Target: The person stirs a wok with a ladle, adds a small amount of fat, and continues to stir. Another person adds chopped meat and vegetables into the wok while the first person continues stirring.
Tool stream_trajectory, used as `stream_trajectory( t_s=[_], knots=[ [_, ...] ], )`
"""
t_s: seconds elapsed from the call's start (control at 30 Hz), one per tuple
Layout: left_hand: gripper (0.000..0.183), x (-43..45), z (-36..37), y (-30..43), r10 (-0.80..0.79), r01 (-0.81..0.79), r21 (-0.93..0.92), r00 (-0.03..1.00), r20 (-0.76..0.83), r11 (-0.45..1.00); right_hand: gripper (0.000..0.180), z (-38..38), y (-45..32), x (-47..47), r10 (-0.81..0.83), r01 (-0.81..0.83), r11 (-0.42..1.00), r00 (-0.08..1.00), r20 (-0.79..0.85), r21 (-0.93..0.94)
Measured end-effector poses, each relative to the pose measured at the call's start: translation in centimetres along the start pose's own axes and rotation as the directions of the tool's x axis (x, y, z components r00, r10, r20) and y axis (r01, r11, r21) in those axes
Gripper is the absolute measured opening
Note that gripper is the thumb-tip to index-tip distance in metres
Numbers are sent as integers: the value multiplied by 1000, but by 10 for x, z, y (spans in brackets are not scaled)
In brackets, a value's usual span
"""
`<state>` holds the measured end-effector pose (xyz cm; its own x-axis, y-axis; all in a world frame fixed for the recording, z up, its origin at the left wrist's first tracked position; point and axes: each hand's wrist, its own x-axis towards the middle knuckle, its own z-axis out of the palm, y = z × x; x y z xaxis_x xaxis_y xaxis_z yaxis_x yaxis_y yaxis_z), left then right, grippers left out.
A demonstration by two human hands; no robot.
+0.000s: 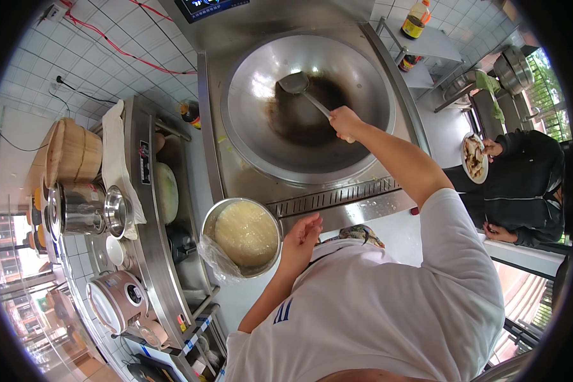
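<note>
A large steel wok (248, 129) with a dark brown stain at its bottom is set in a steel cooking range (212, 114). My right hand (347, 124) grips the handle of a metal wok ladle (293, 83), whose head rests over the upper left of the stain. Low in front of the range, near its slotted edge, my left hand (303, 236) is held with fingers slightly curled and nothing in it. Just left of that hand stands a round metal pot (278, 238) holding a pale yellowish mass (246, 233), with clear plastic film (219, 260) over its rim.
A person in dark clothes (515, 181) stands at the right, holding an oval plate of food (474, 157). On the left a steel counter (160, 267) bears a wooden steamer (74, 150), a metal bowl (116, 212) and a rice cooker (117, 301). Oil bottles (414, 21) stand on the shelf at upper right.
</note>
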<state>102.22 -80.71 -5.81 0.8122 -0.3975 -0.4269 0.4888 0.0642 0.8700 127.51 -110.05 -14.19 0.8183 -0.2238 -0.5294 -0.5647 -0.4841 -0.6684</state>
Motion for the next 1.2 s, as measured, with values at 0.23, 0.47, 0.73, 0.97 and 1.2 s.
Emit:
stream_trajectory(
  t_s=[0.23, 0.47, 0.73, 0.97, 1.2],
  knots=[
    [35, 1, -4, 4, 10, -17, -106, 998, -69, 994, 11, -88, -94, 80, -366, 390, 883, 920, 137, -262],
    [35, -1, 7, 11, 52, -54, -81, 998, -34, 995, 20, -138, -87, 22, -406, 502, 176, 821, 402, -847],
    [35, 6, 23, 11, 45, -43, -43, 998, 40, 998, 14, -150, 22, -111, -47, 131, 868, 982, 184, -478],
    [35, 11, 34, 0, 51, -47, -55, 995, 82, 997, 19, -128, 25, -154, 248, -181, 931, 951, 185, -316],
    [34, -1, 22, -23, 36, -35, -146, 999, 6, 989, 21, -52, 44, -81, 183, -169, 981, 967, 177, -90]
  ],
)
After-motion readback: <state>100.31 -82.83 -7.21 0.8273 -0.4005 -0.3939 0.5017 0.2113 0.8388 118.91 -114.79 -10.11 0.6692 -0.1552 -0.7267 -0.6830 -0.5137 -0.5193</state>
